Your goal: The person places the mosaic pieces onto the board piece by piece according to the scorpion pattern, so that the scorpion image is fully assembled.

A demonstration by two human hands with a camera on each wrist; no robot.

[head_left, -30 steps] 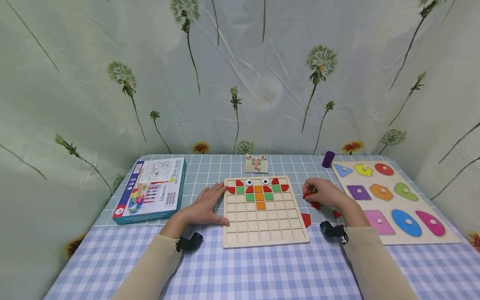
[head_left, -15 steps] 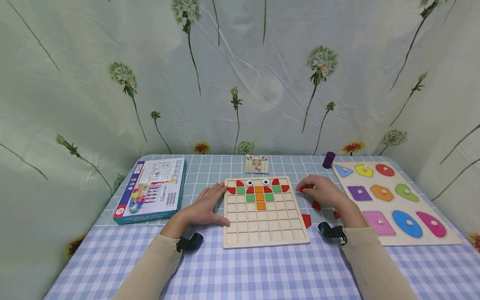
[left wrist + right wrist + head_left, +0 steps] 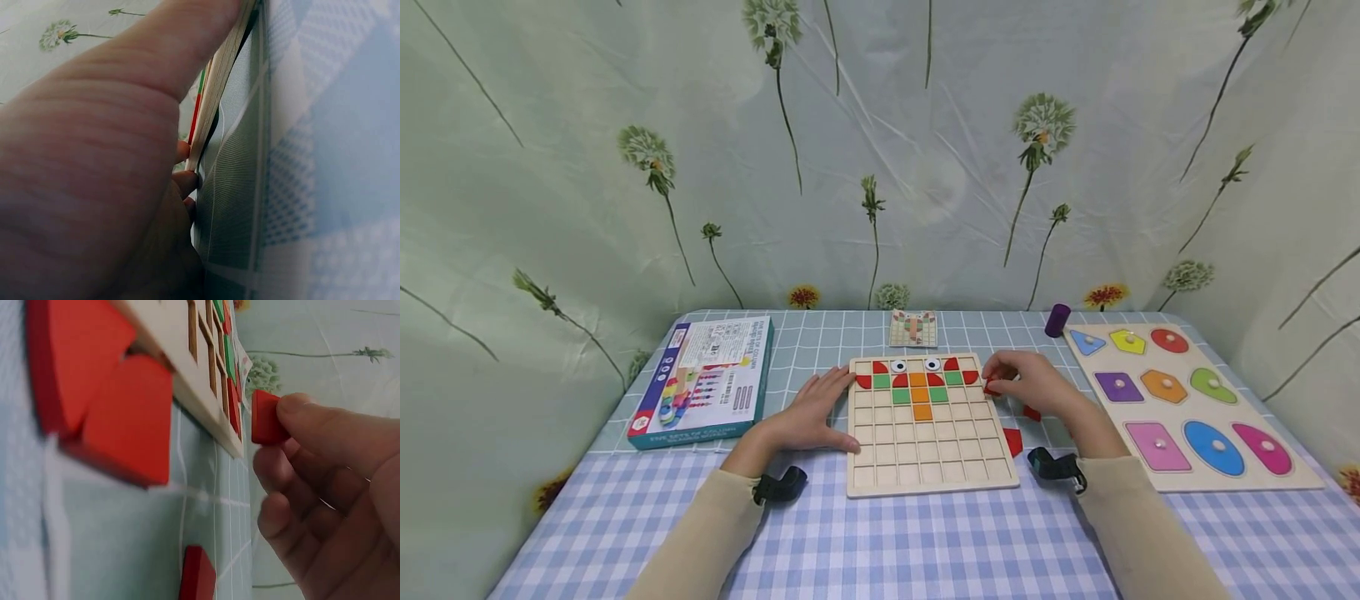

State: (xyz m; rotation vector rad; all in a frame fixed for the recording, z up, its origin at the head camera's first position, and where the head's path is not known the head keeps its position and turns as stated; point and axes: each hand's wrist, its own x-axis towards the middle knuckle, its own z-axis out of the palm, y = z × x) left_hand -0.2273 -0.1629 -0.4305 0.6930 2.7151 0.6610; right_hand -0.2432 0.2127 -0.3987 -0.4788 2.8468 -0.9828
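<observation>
A wooden grid board lies on the table in the head view. Red, green and orange tiles and two eye tiles fill part of its upper rows. My left hand rests along the board's left edge, fingers spread and thumb extended onto the rim. Beside the upper right edge, my right hand pinches a small red block between thumb and fingers. The right wrist view shows this block raised off the table. Loose red blocks lie near the board's right side, with another red block apart from them.
Behind the board stands a small pattern card. A boxed toy set lies at the left. On the right are a knobbed shape puzzle and a purple cylinder. A dandelion-print curtain hangs behind the table.
My right hand has picked up a red block from among the loose ones and carried it left to the board's upper right edge. The left hand stays still.
</observation>
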